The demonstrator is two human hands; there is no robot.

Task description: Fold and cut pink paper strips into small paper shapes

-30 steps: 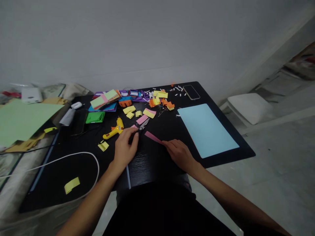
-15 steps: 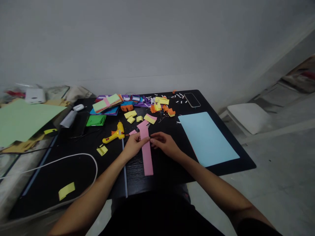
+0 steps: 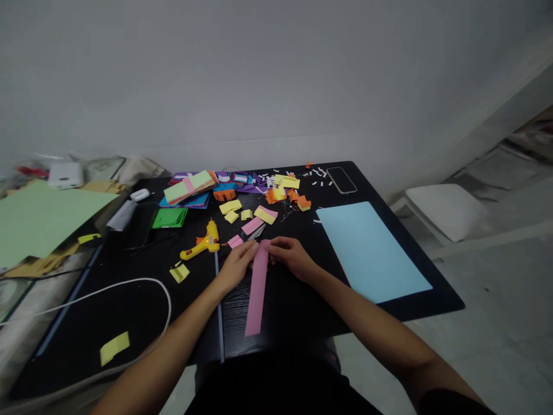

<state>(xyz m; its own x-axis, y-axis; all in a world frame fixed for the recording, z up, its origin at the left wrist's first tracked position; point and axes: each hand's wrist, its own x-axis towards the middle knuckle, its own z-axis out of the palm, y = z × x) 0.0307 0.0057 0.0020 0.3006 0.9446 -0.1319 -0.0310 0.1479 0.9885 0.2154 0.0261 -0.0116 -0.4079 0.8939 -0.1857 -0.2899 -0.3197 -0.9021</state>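
Note:
A long pink paper strip [image 3: 257, 294] hangs between my hands over the dark table, its free end pointing toward me. My left hand [image 3: 237, 264] pinches the strip's far end from the left. At the same end, my right hand [image 3: 290, 256] grips the right edge between thumb and fingers. Just beyond them lie scissors [image 3: 258, 231], partly hidden, beside small pink paper pieces [image 3: 235, 241]. A yellow glue gun [image 3: 202, 242] rests left of my left hand.
A light blue sheet [image 3: 371, 251] covers the table's right side, with a phone [image 3: 341, 180] behind it. Yellow, orange and purple scraps [image 3: 285, 182] litter the back. Green folded papers [image 3: 170, 218] lie left. A white cable [image 3: 162, 282] loops at left; a glue stick [image 3: 219, 317] lies near my left forearm.
The pink strip has moved toward me and tilted, so its near end swings left. My hands now hold its far end instead of its upper middle. The right hand has closed on it.

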